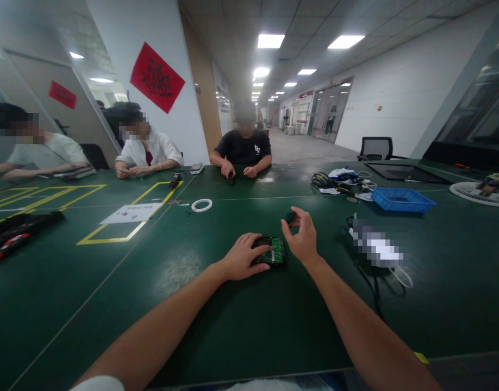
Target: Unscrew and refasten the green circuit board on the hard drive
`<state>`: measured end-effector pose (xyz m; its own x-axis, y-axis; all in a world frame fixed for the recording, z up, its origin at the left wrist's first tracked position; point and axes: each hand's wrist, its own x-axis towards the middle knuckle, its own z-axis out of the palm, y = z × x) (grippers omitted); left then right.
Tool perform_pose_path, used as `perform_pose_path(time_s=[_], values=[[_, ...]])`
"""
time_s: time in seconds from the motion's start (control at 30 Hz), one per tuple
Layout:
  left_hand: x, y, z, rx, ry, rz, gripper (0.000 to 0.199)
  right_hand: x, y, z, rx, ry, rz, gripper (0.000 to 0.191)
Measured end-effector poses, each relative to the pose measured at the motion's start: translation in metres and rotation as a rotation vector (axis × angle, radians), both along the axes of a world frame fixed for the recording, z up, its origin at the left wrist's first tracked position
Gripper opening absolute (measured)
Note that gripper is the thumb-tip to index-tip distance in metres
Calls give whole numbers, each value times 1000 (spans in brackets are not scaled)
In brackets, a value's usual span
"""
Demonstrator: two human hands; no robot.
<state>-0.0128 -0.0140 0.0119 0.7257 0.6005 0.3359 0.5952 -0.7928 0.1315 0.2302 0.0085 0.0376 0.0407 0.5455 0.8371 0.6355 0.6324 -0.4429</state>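
A hard drive (278, 251) with its green circuit board facing up lies on the green table in front of me. My left hand (246, 255) rests over its left side with the fingers spread, holding nothing and hiding that part of it. Just right of the drive and raised above the table, my right hand (301, 234) pinches a small dark piece (290, 217) between thumb and fingers. That piece is too small and dark to name, and it is apart from the drive.
Right of my hands lies a blurred-out device (375, 244) with cables. Beyond it are a blue tray (402, 200) and a cable bundle (323, 180). A white ring (201, 205) and a paper sheet (131, 213) lie to the left. Several people sit across the table.
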Motion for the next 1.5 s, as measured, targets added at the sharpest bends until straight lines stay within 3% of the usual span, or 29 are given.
perform_pose_path(time_s=[0.33,0.4,0.47,0.57,0.7,0.83,0.93,1.17,1.5], values=[[1,-4,2,-46,-71,90,68,10,10,-5,-94,98,-126,49],[-1,-1,2,-99,-147,91,69,15,13,-7,-142,132,-173,49],[-6,8,-1,-147,-295,133,58,21,17,-10,-218,142,-204,50],[-25,33,-9,-116,-520,360,43,29,22,-16,-382,114,-250,48],[-74,65,-19,2,-388,797,28,37,27,-25,-634,87,-230,47],[-126,76,-24,35,-364,1008,34,39,30,-30,-751,107,-229,52],[-146,78,-29,15,-330,1112,36,40,33,-32,-755,91,-217,53],[-151,88,-38,-43,-238,1199,28,38,33,-34,-739,99,-226,52],[-153,88,-34,-48,-223,1237,29,37,26,-25,-811,113,-184,56]])
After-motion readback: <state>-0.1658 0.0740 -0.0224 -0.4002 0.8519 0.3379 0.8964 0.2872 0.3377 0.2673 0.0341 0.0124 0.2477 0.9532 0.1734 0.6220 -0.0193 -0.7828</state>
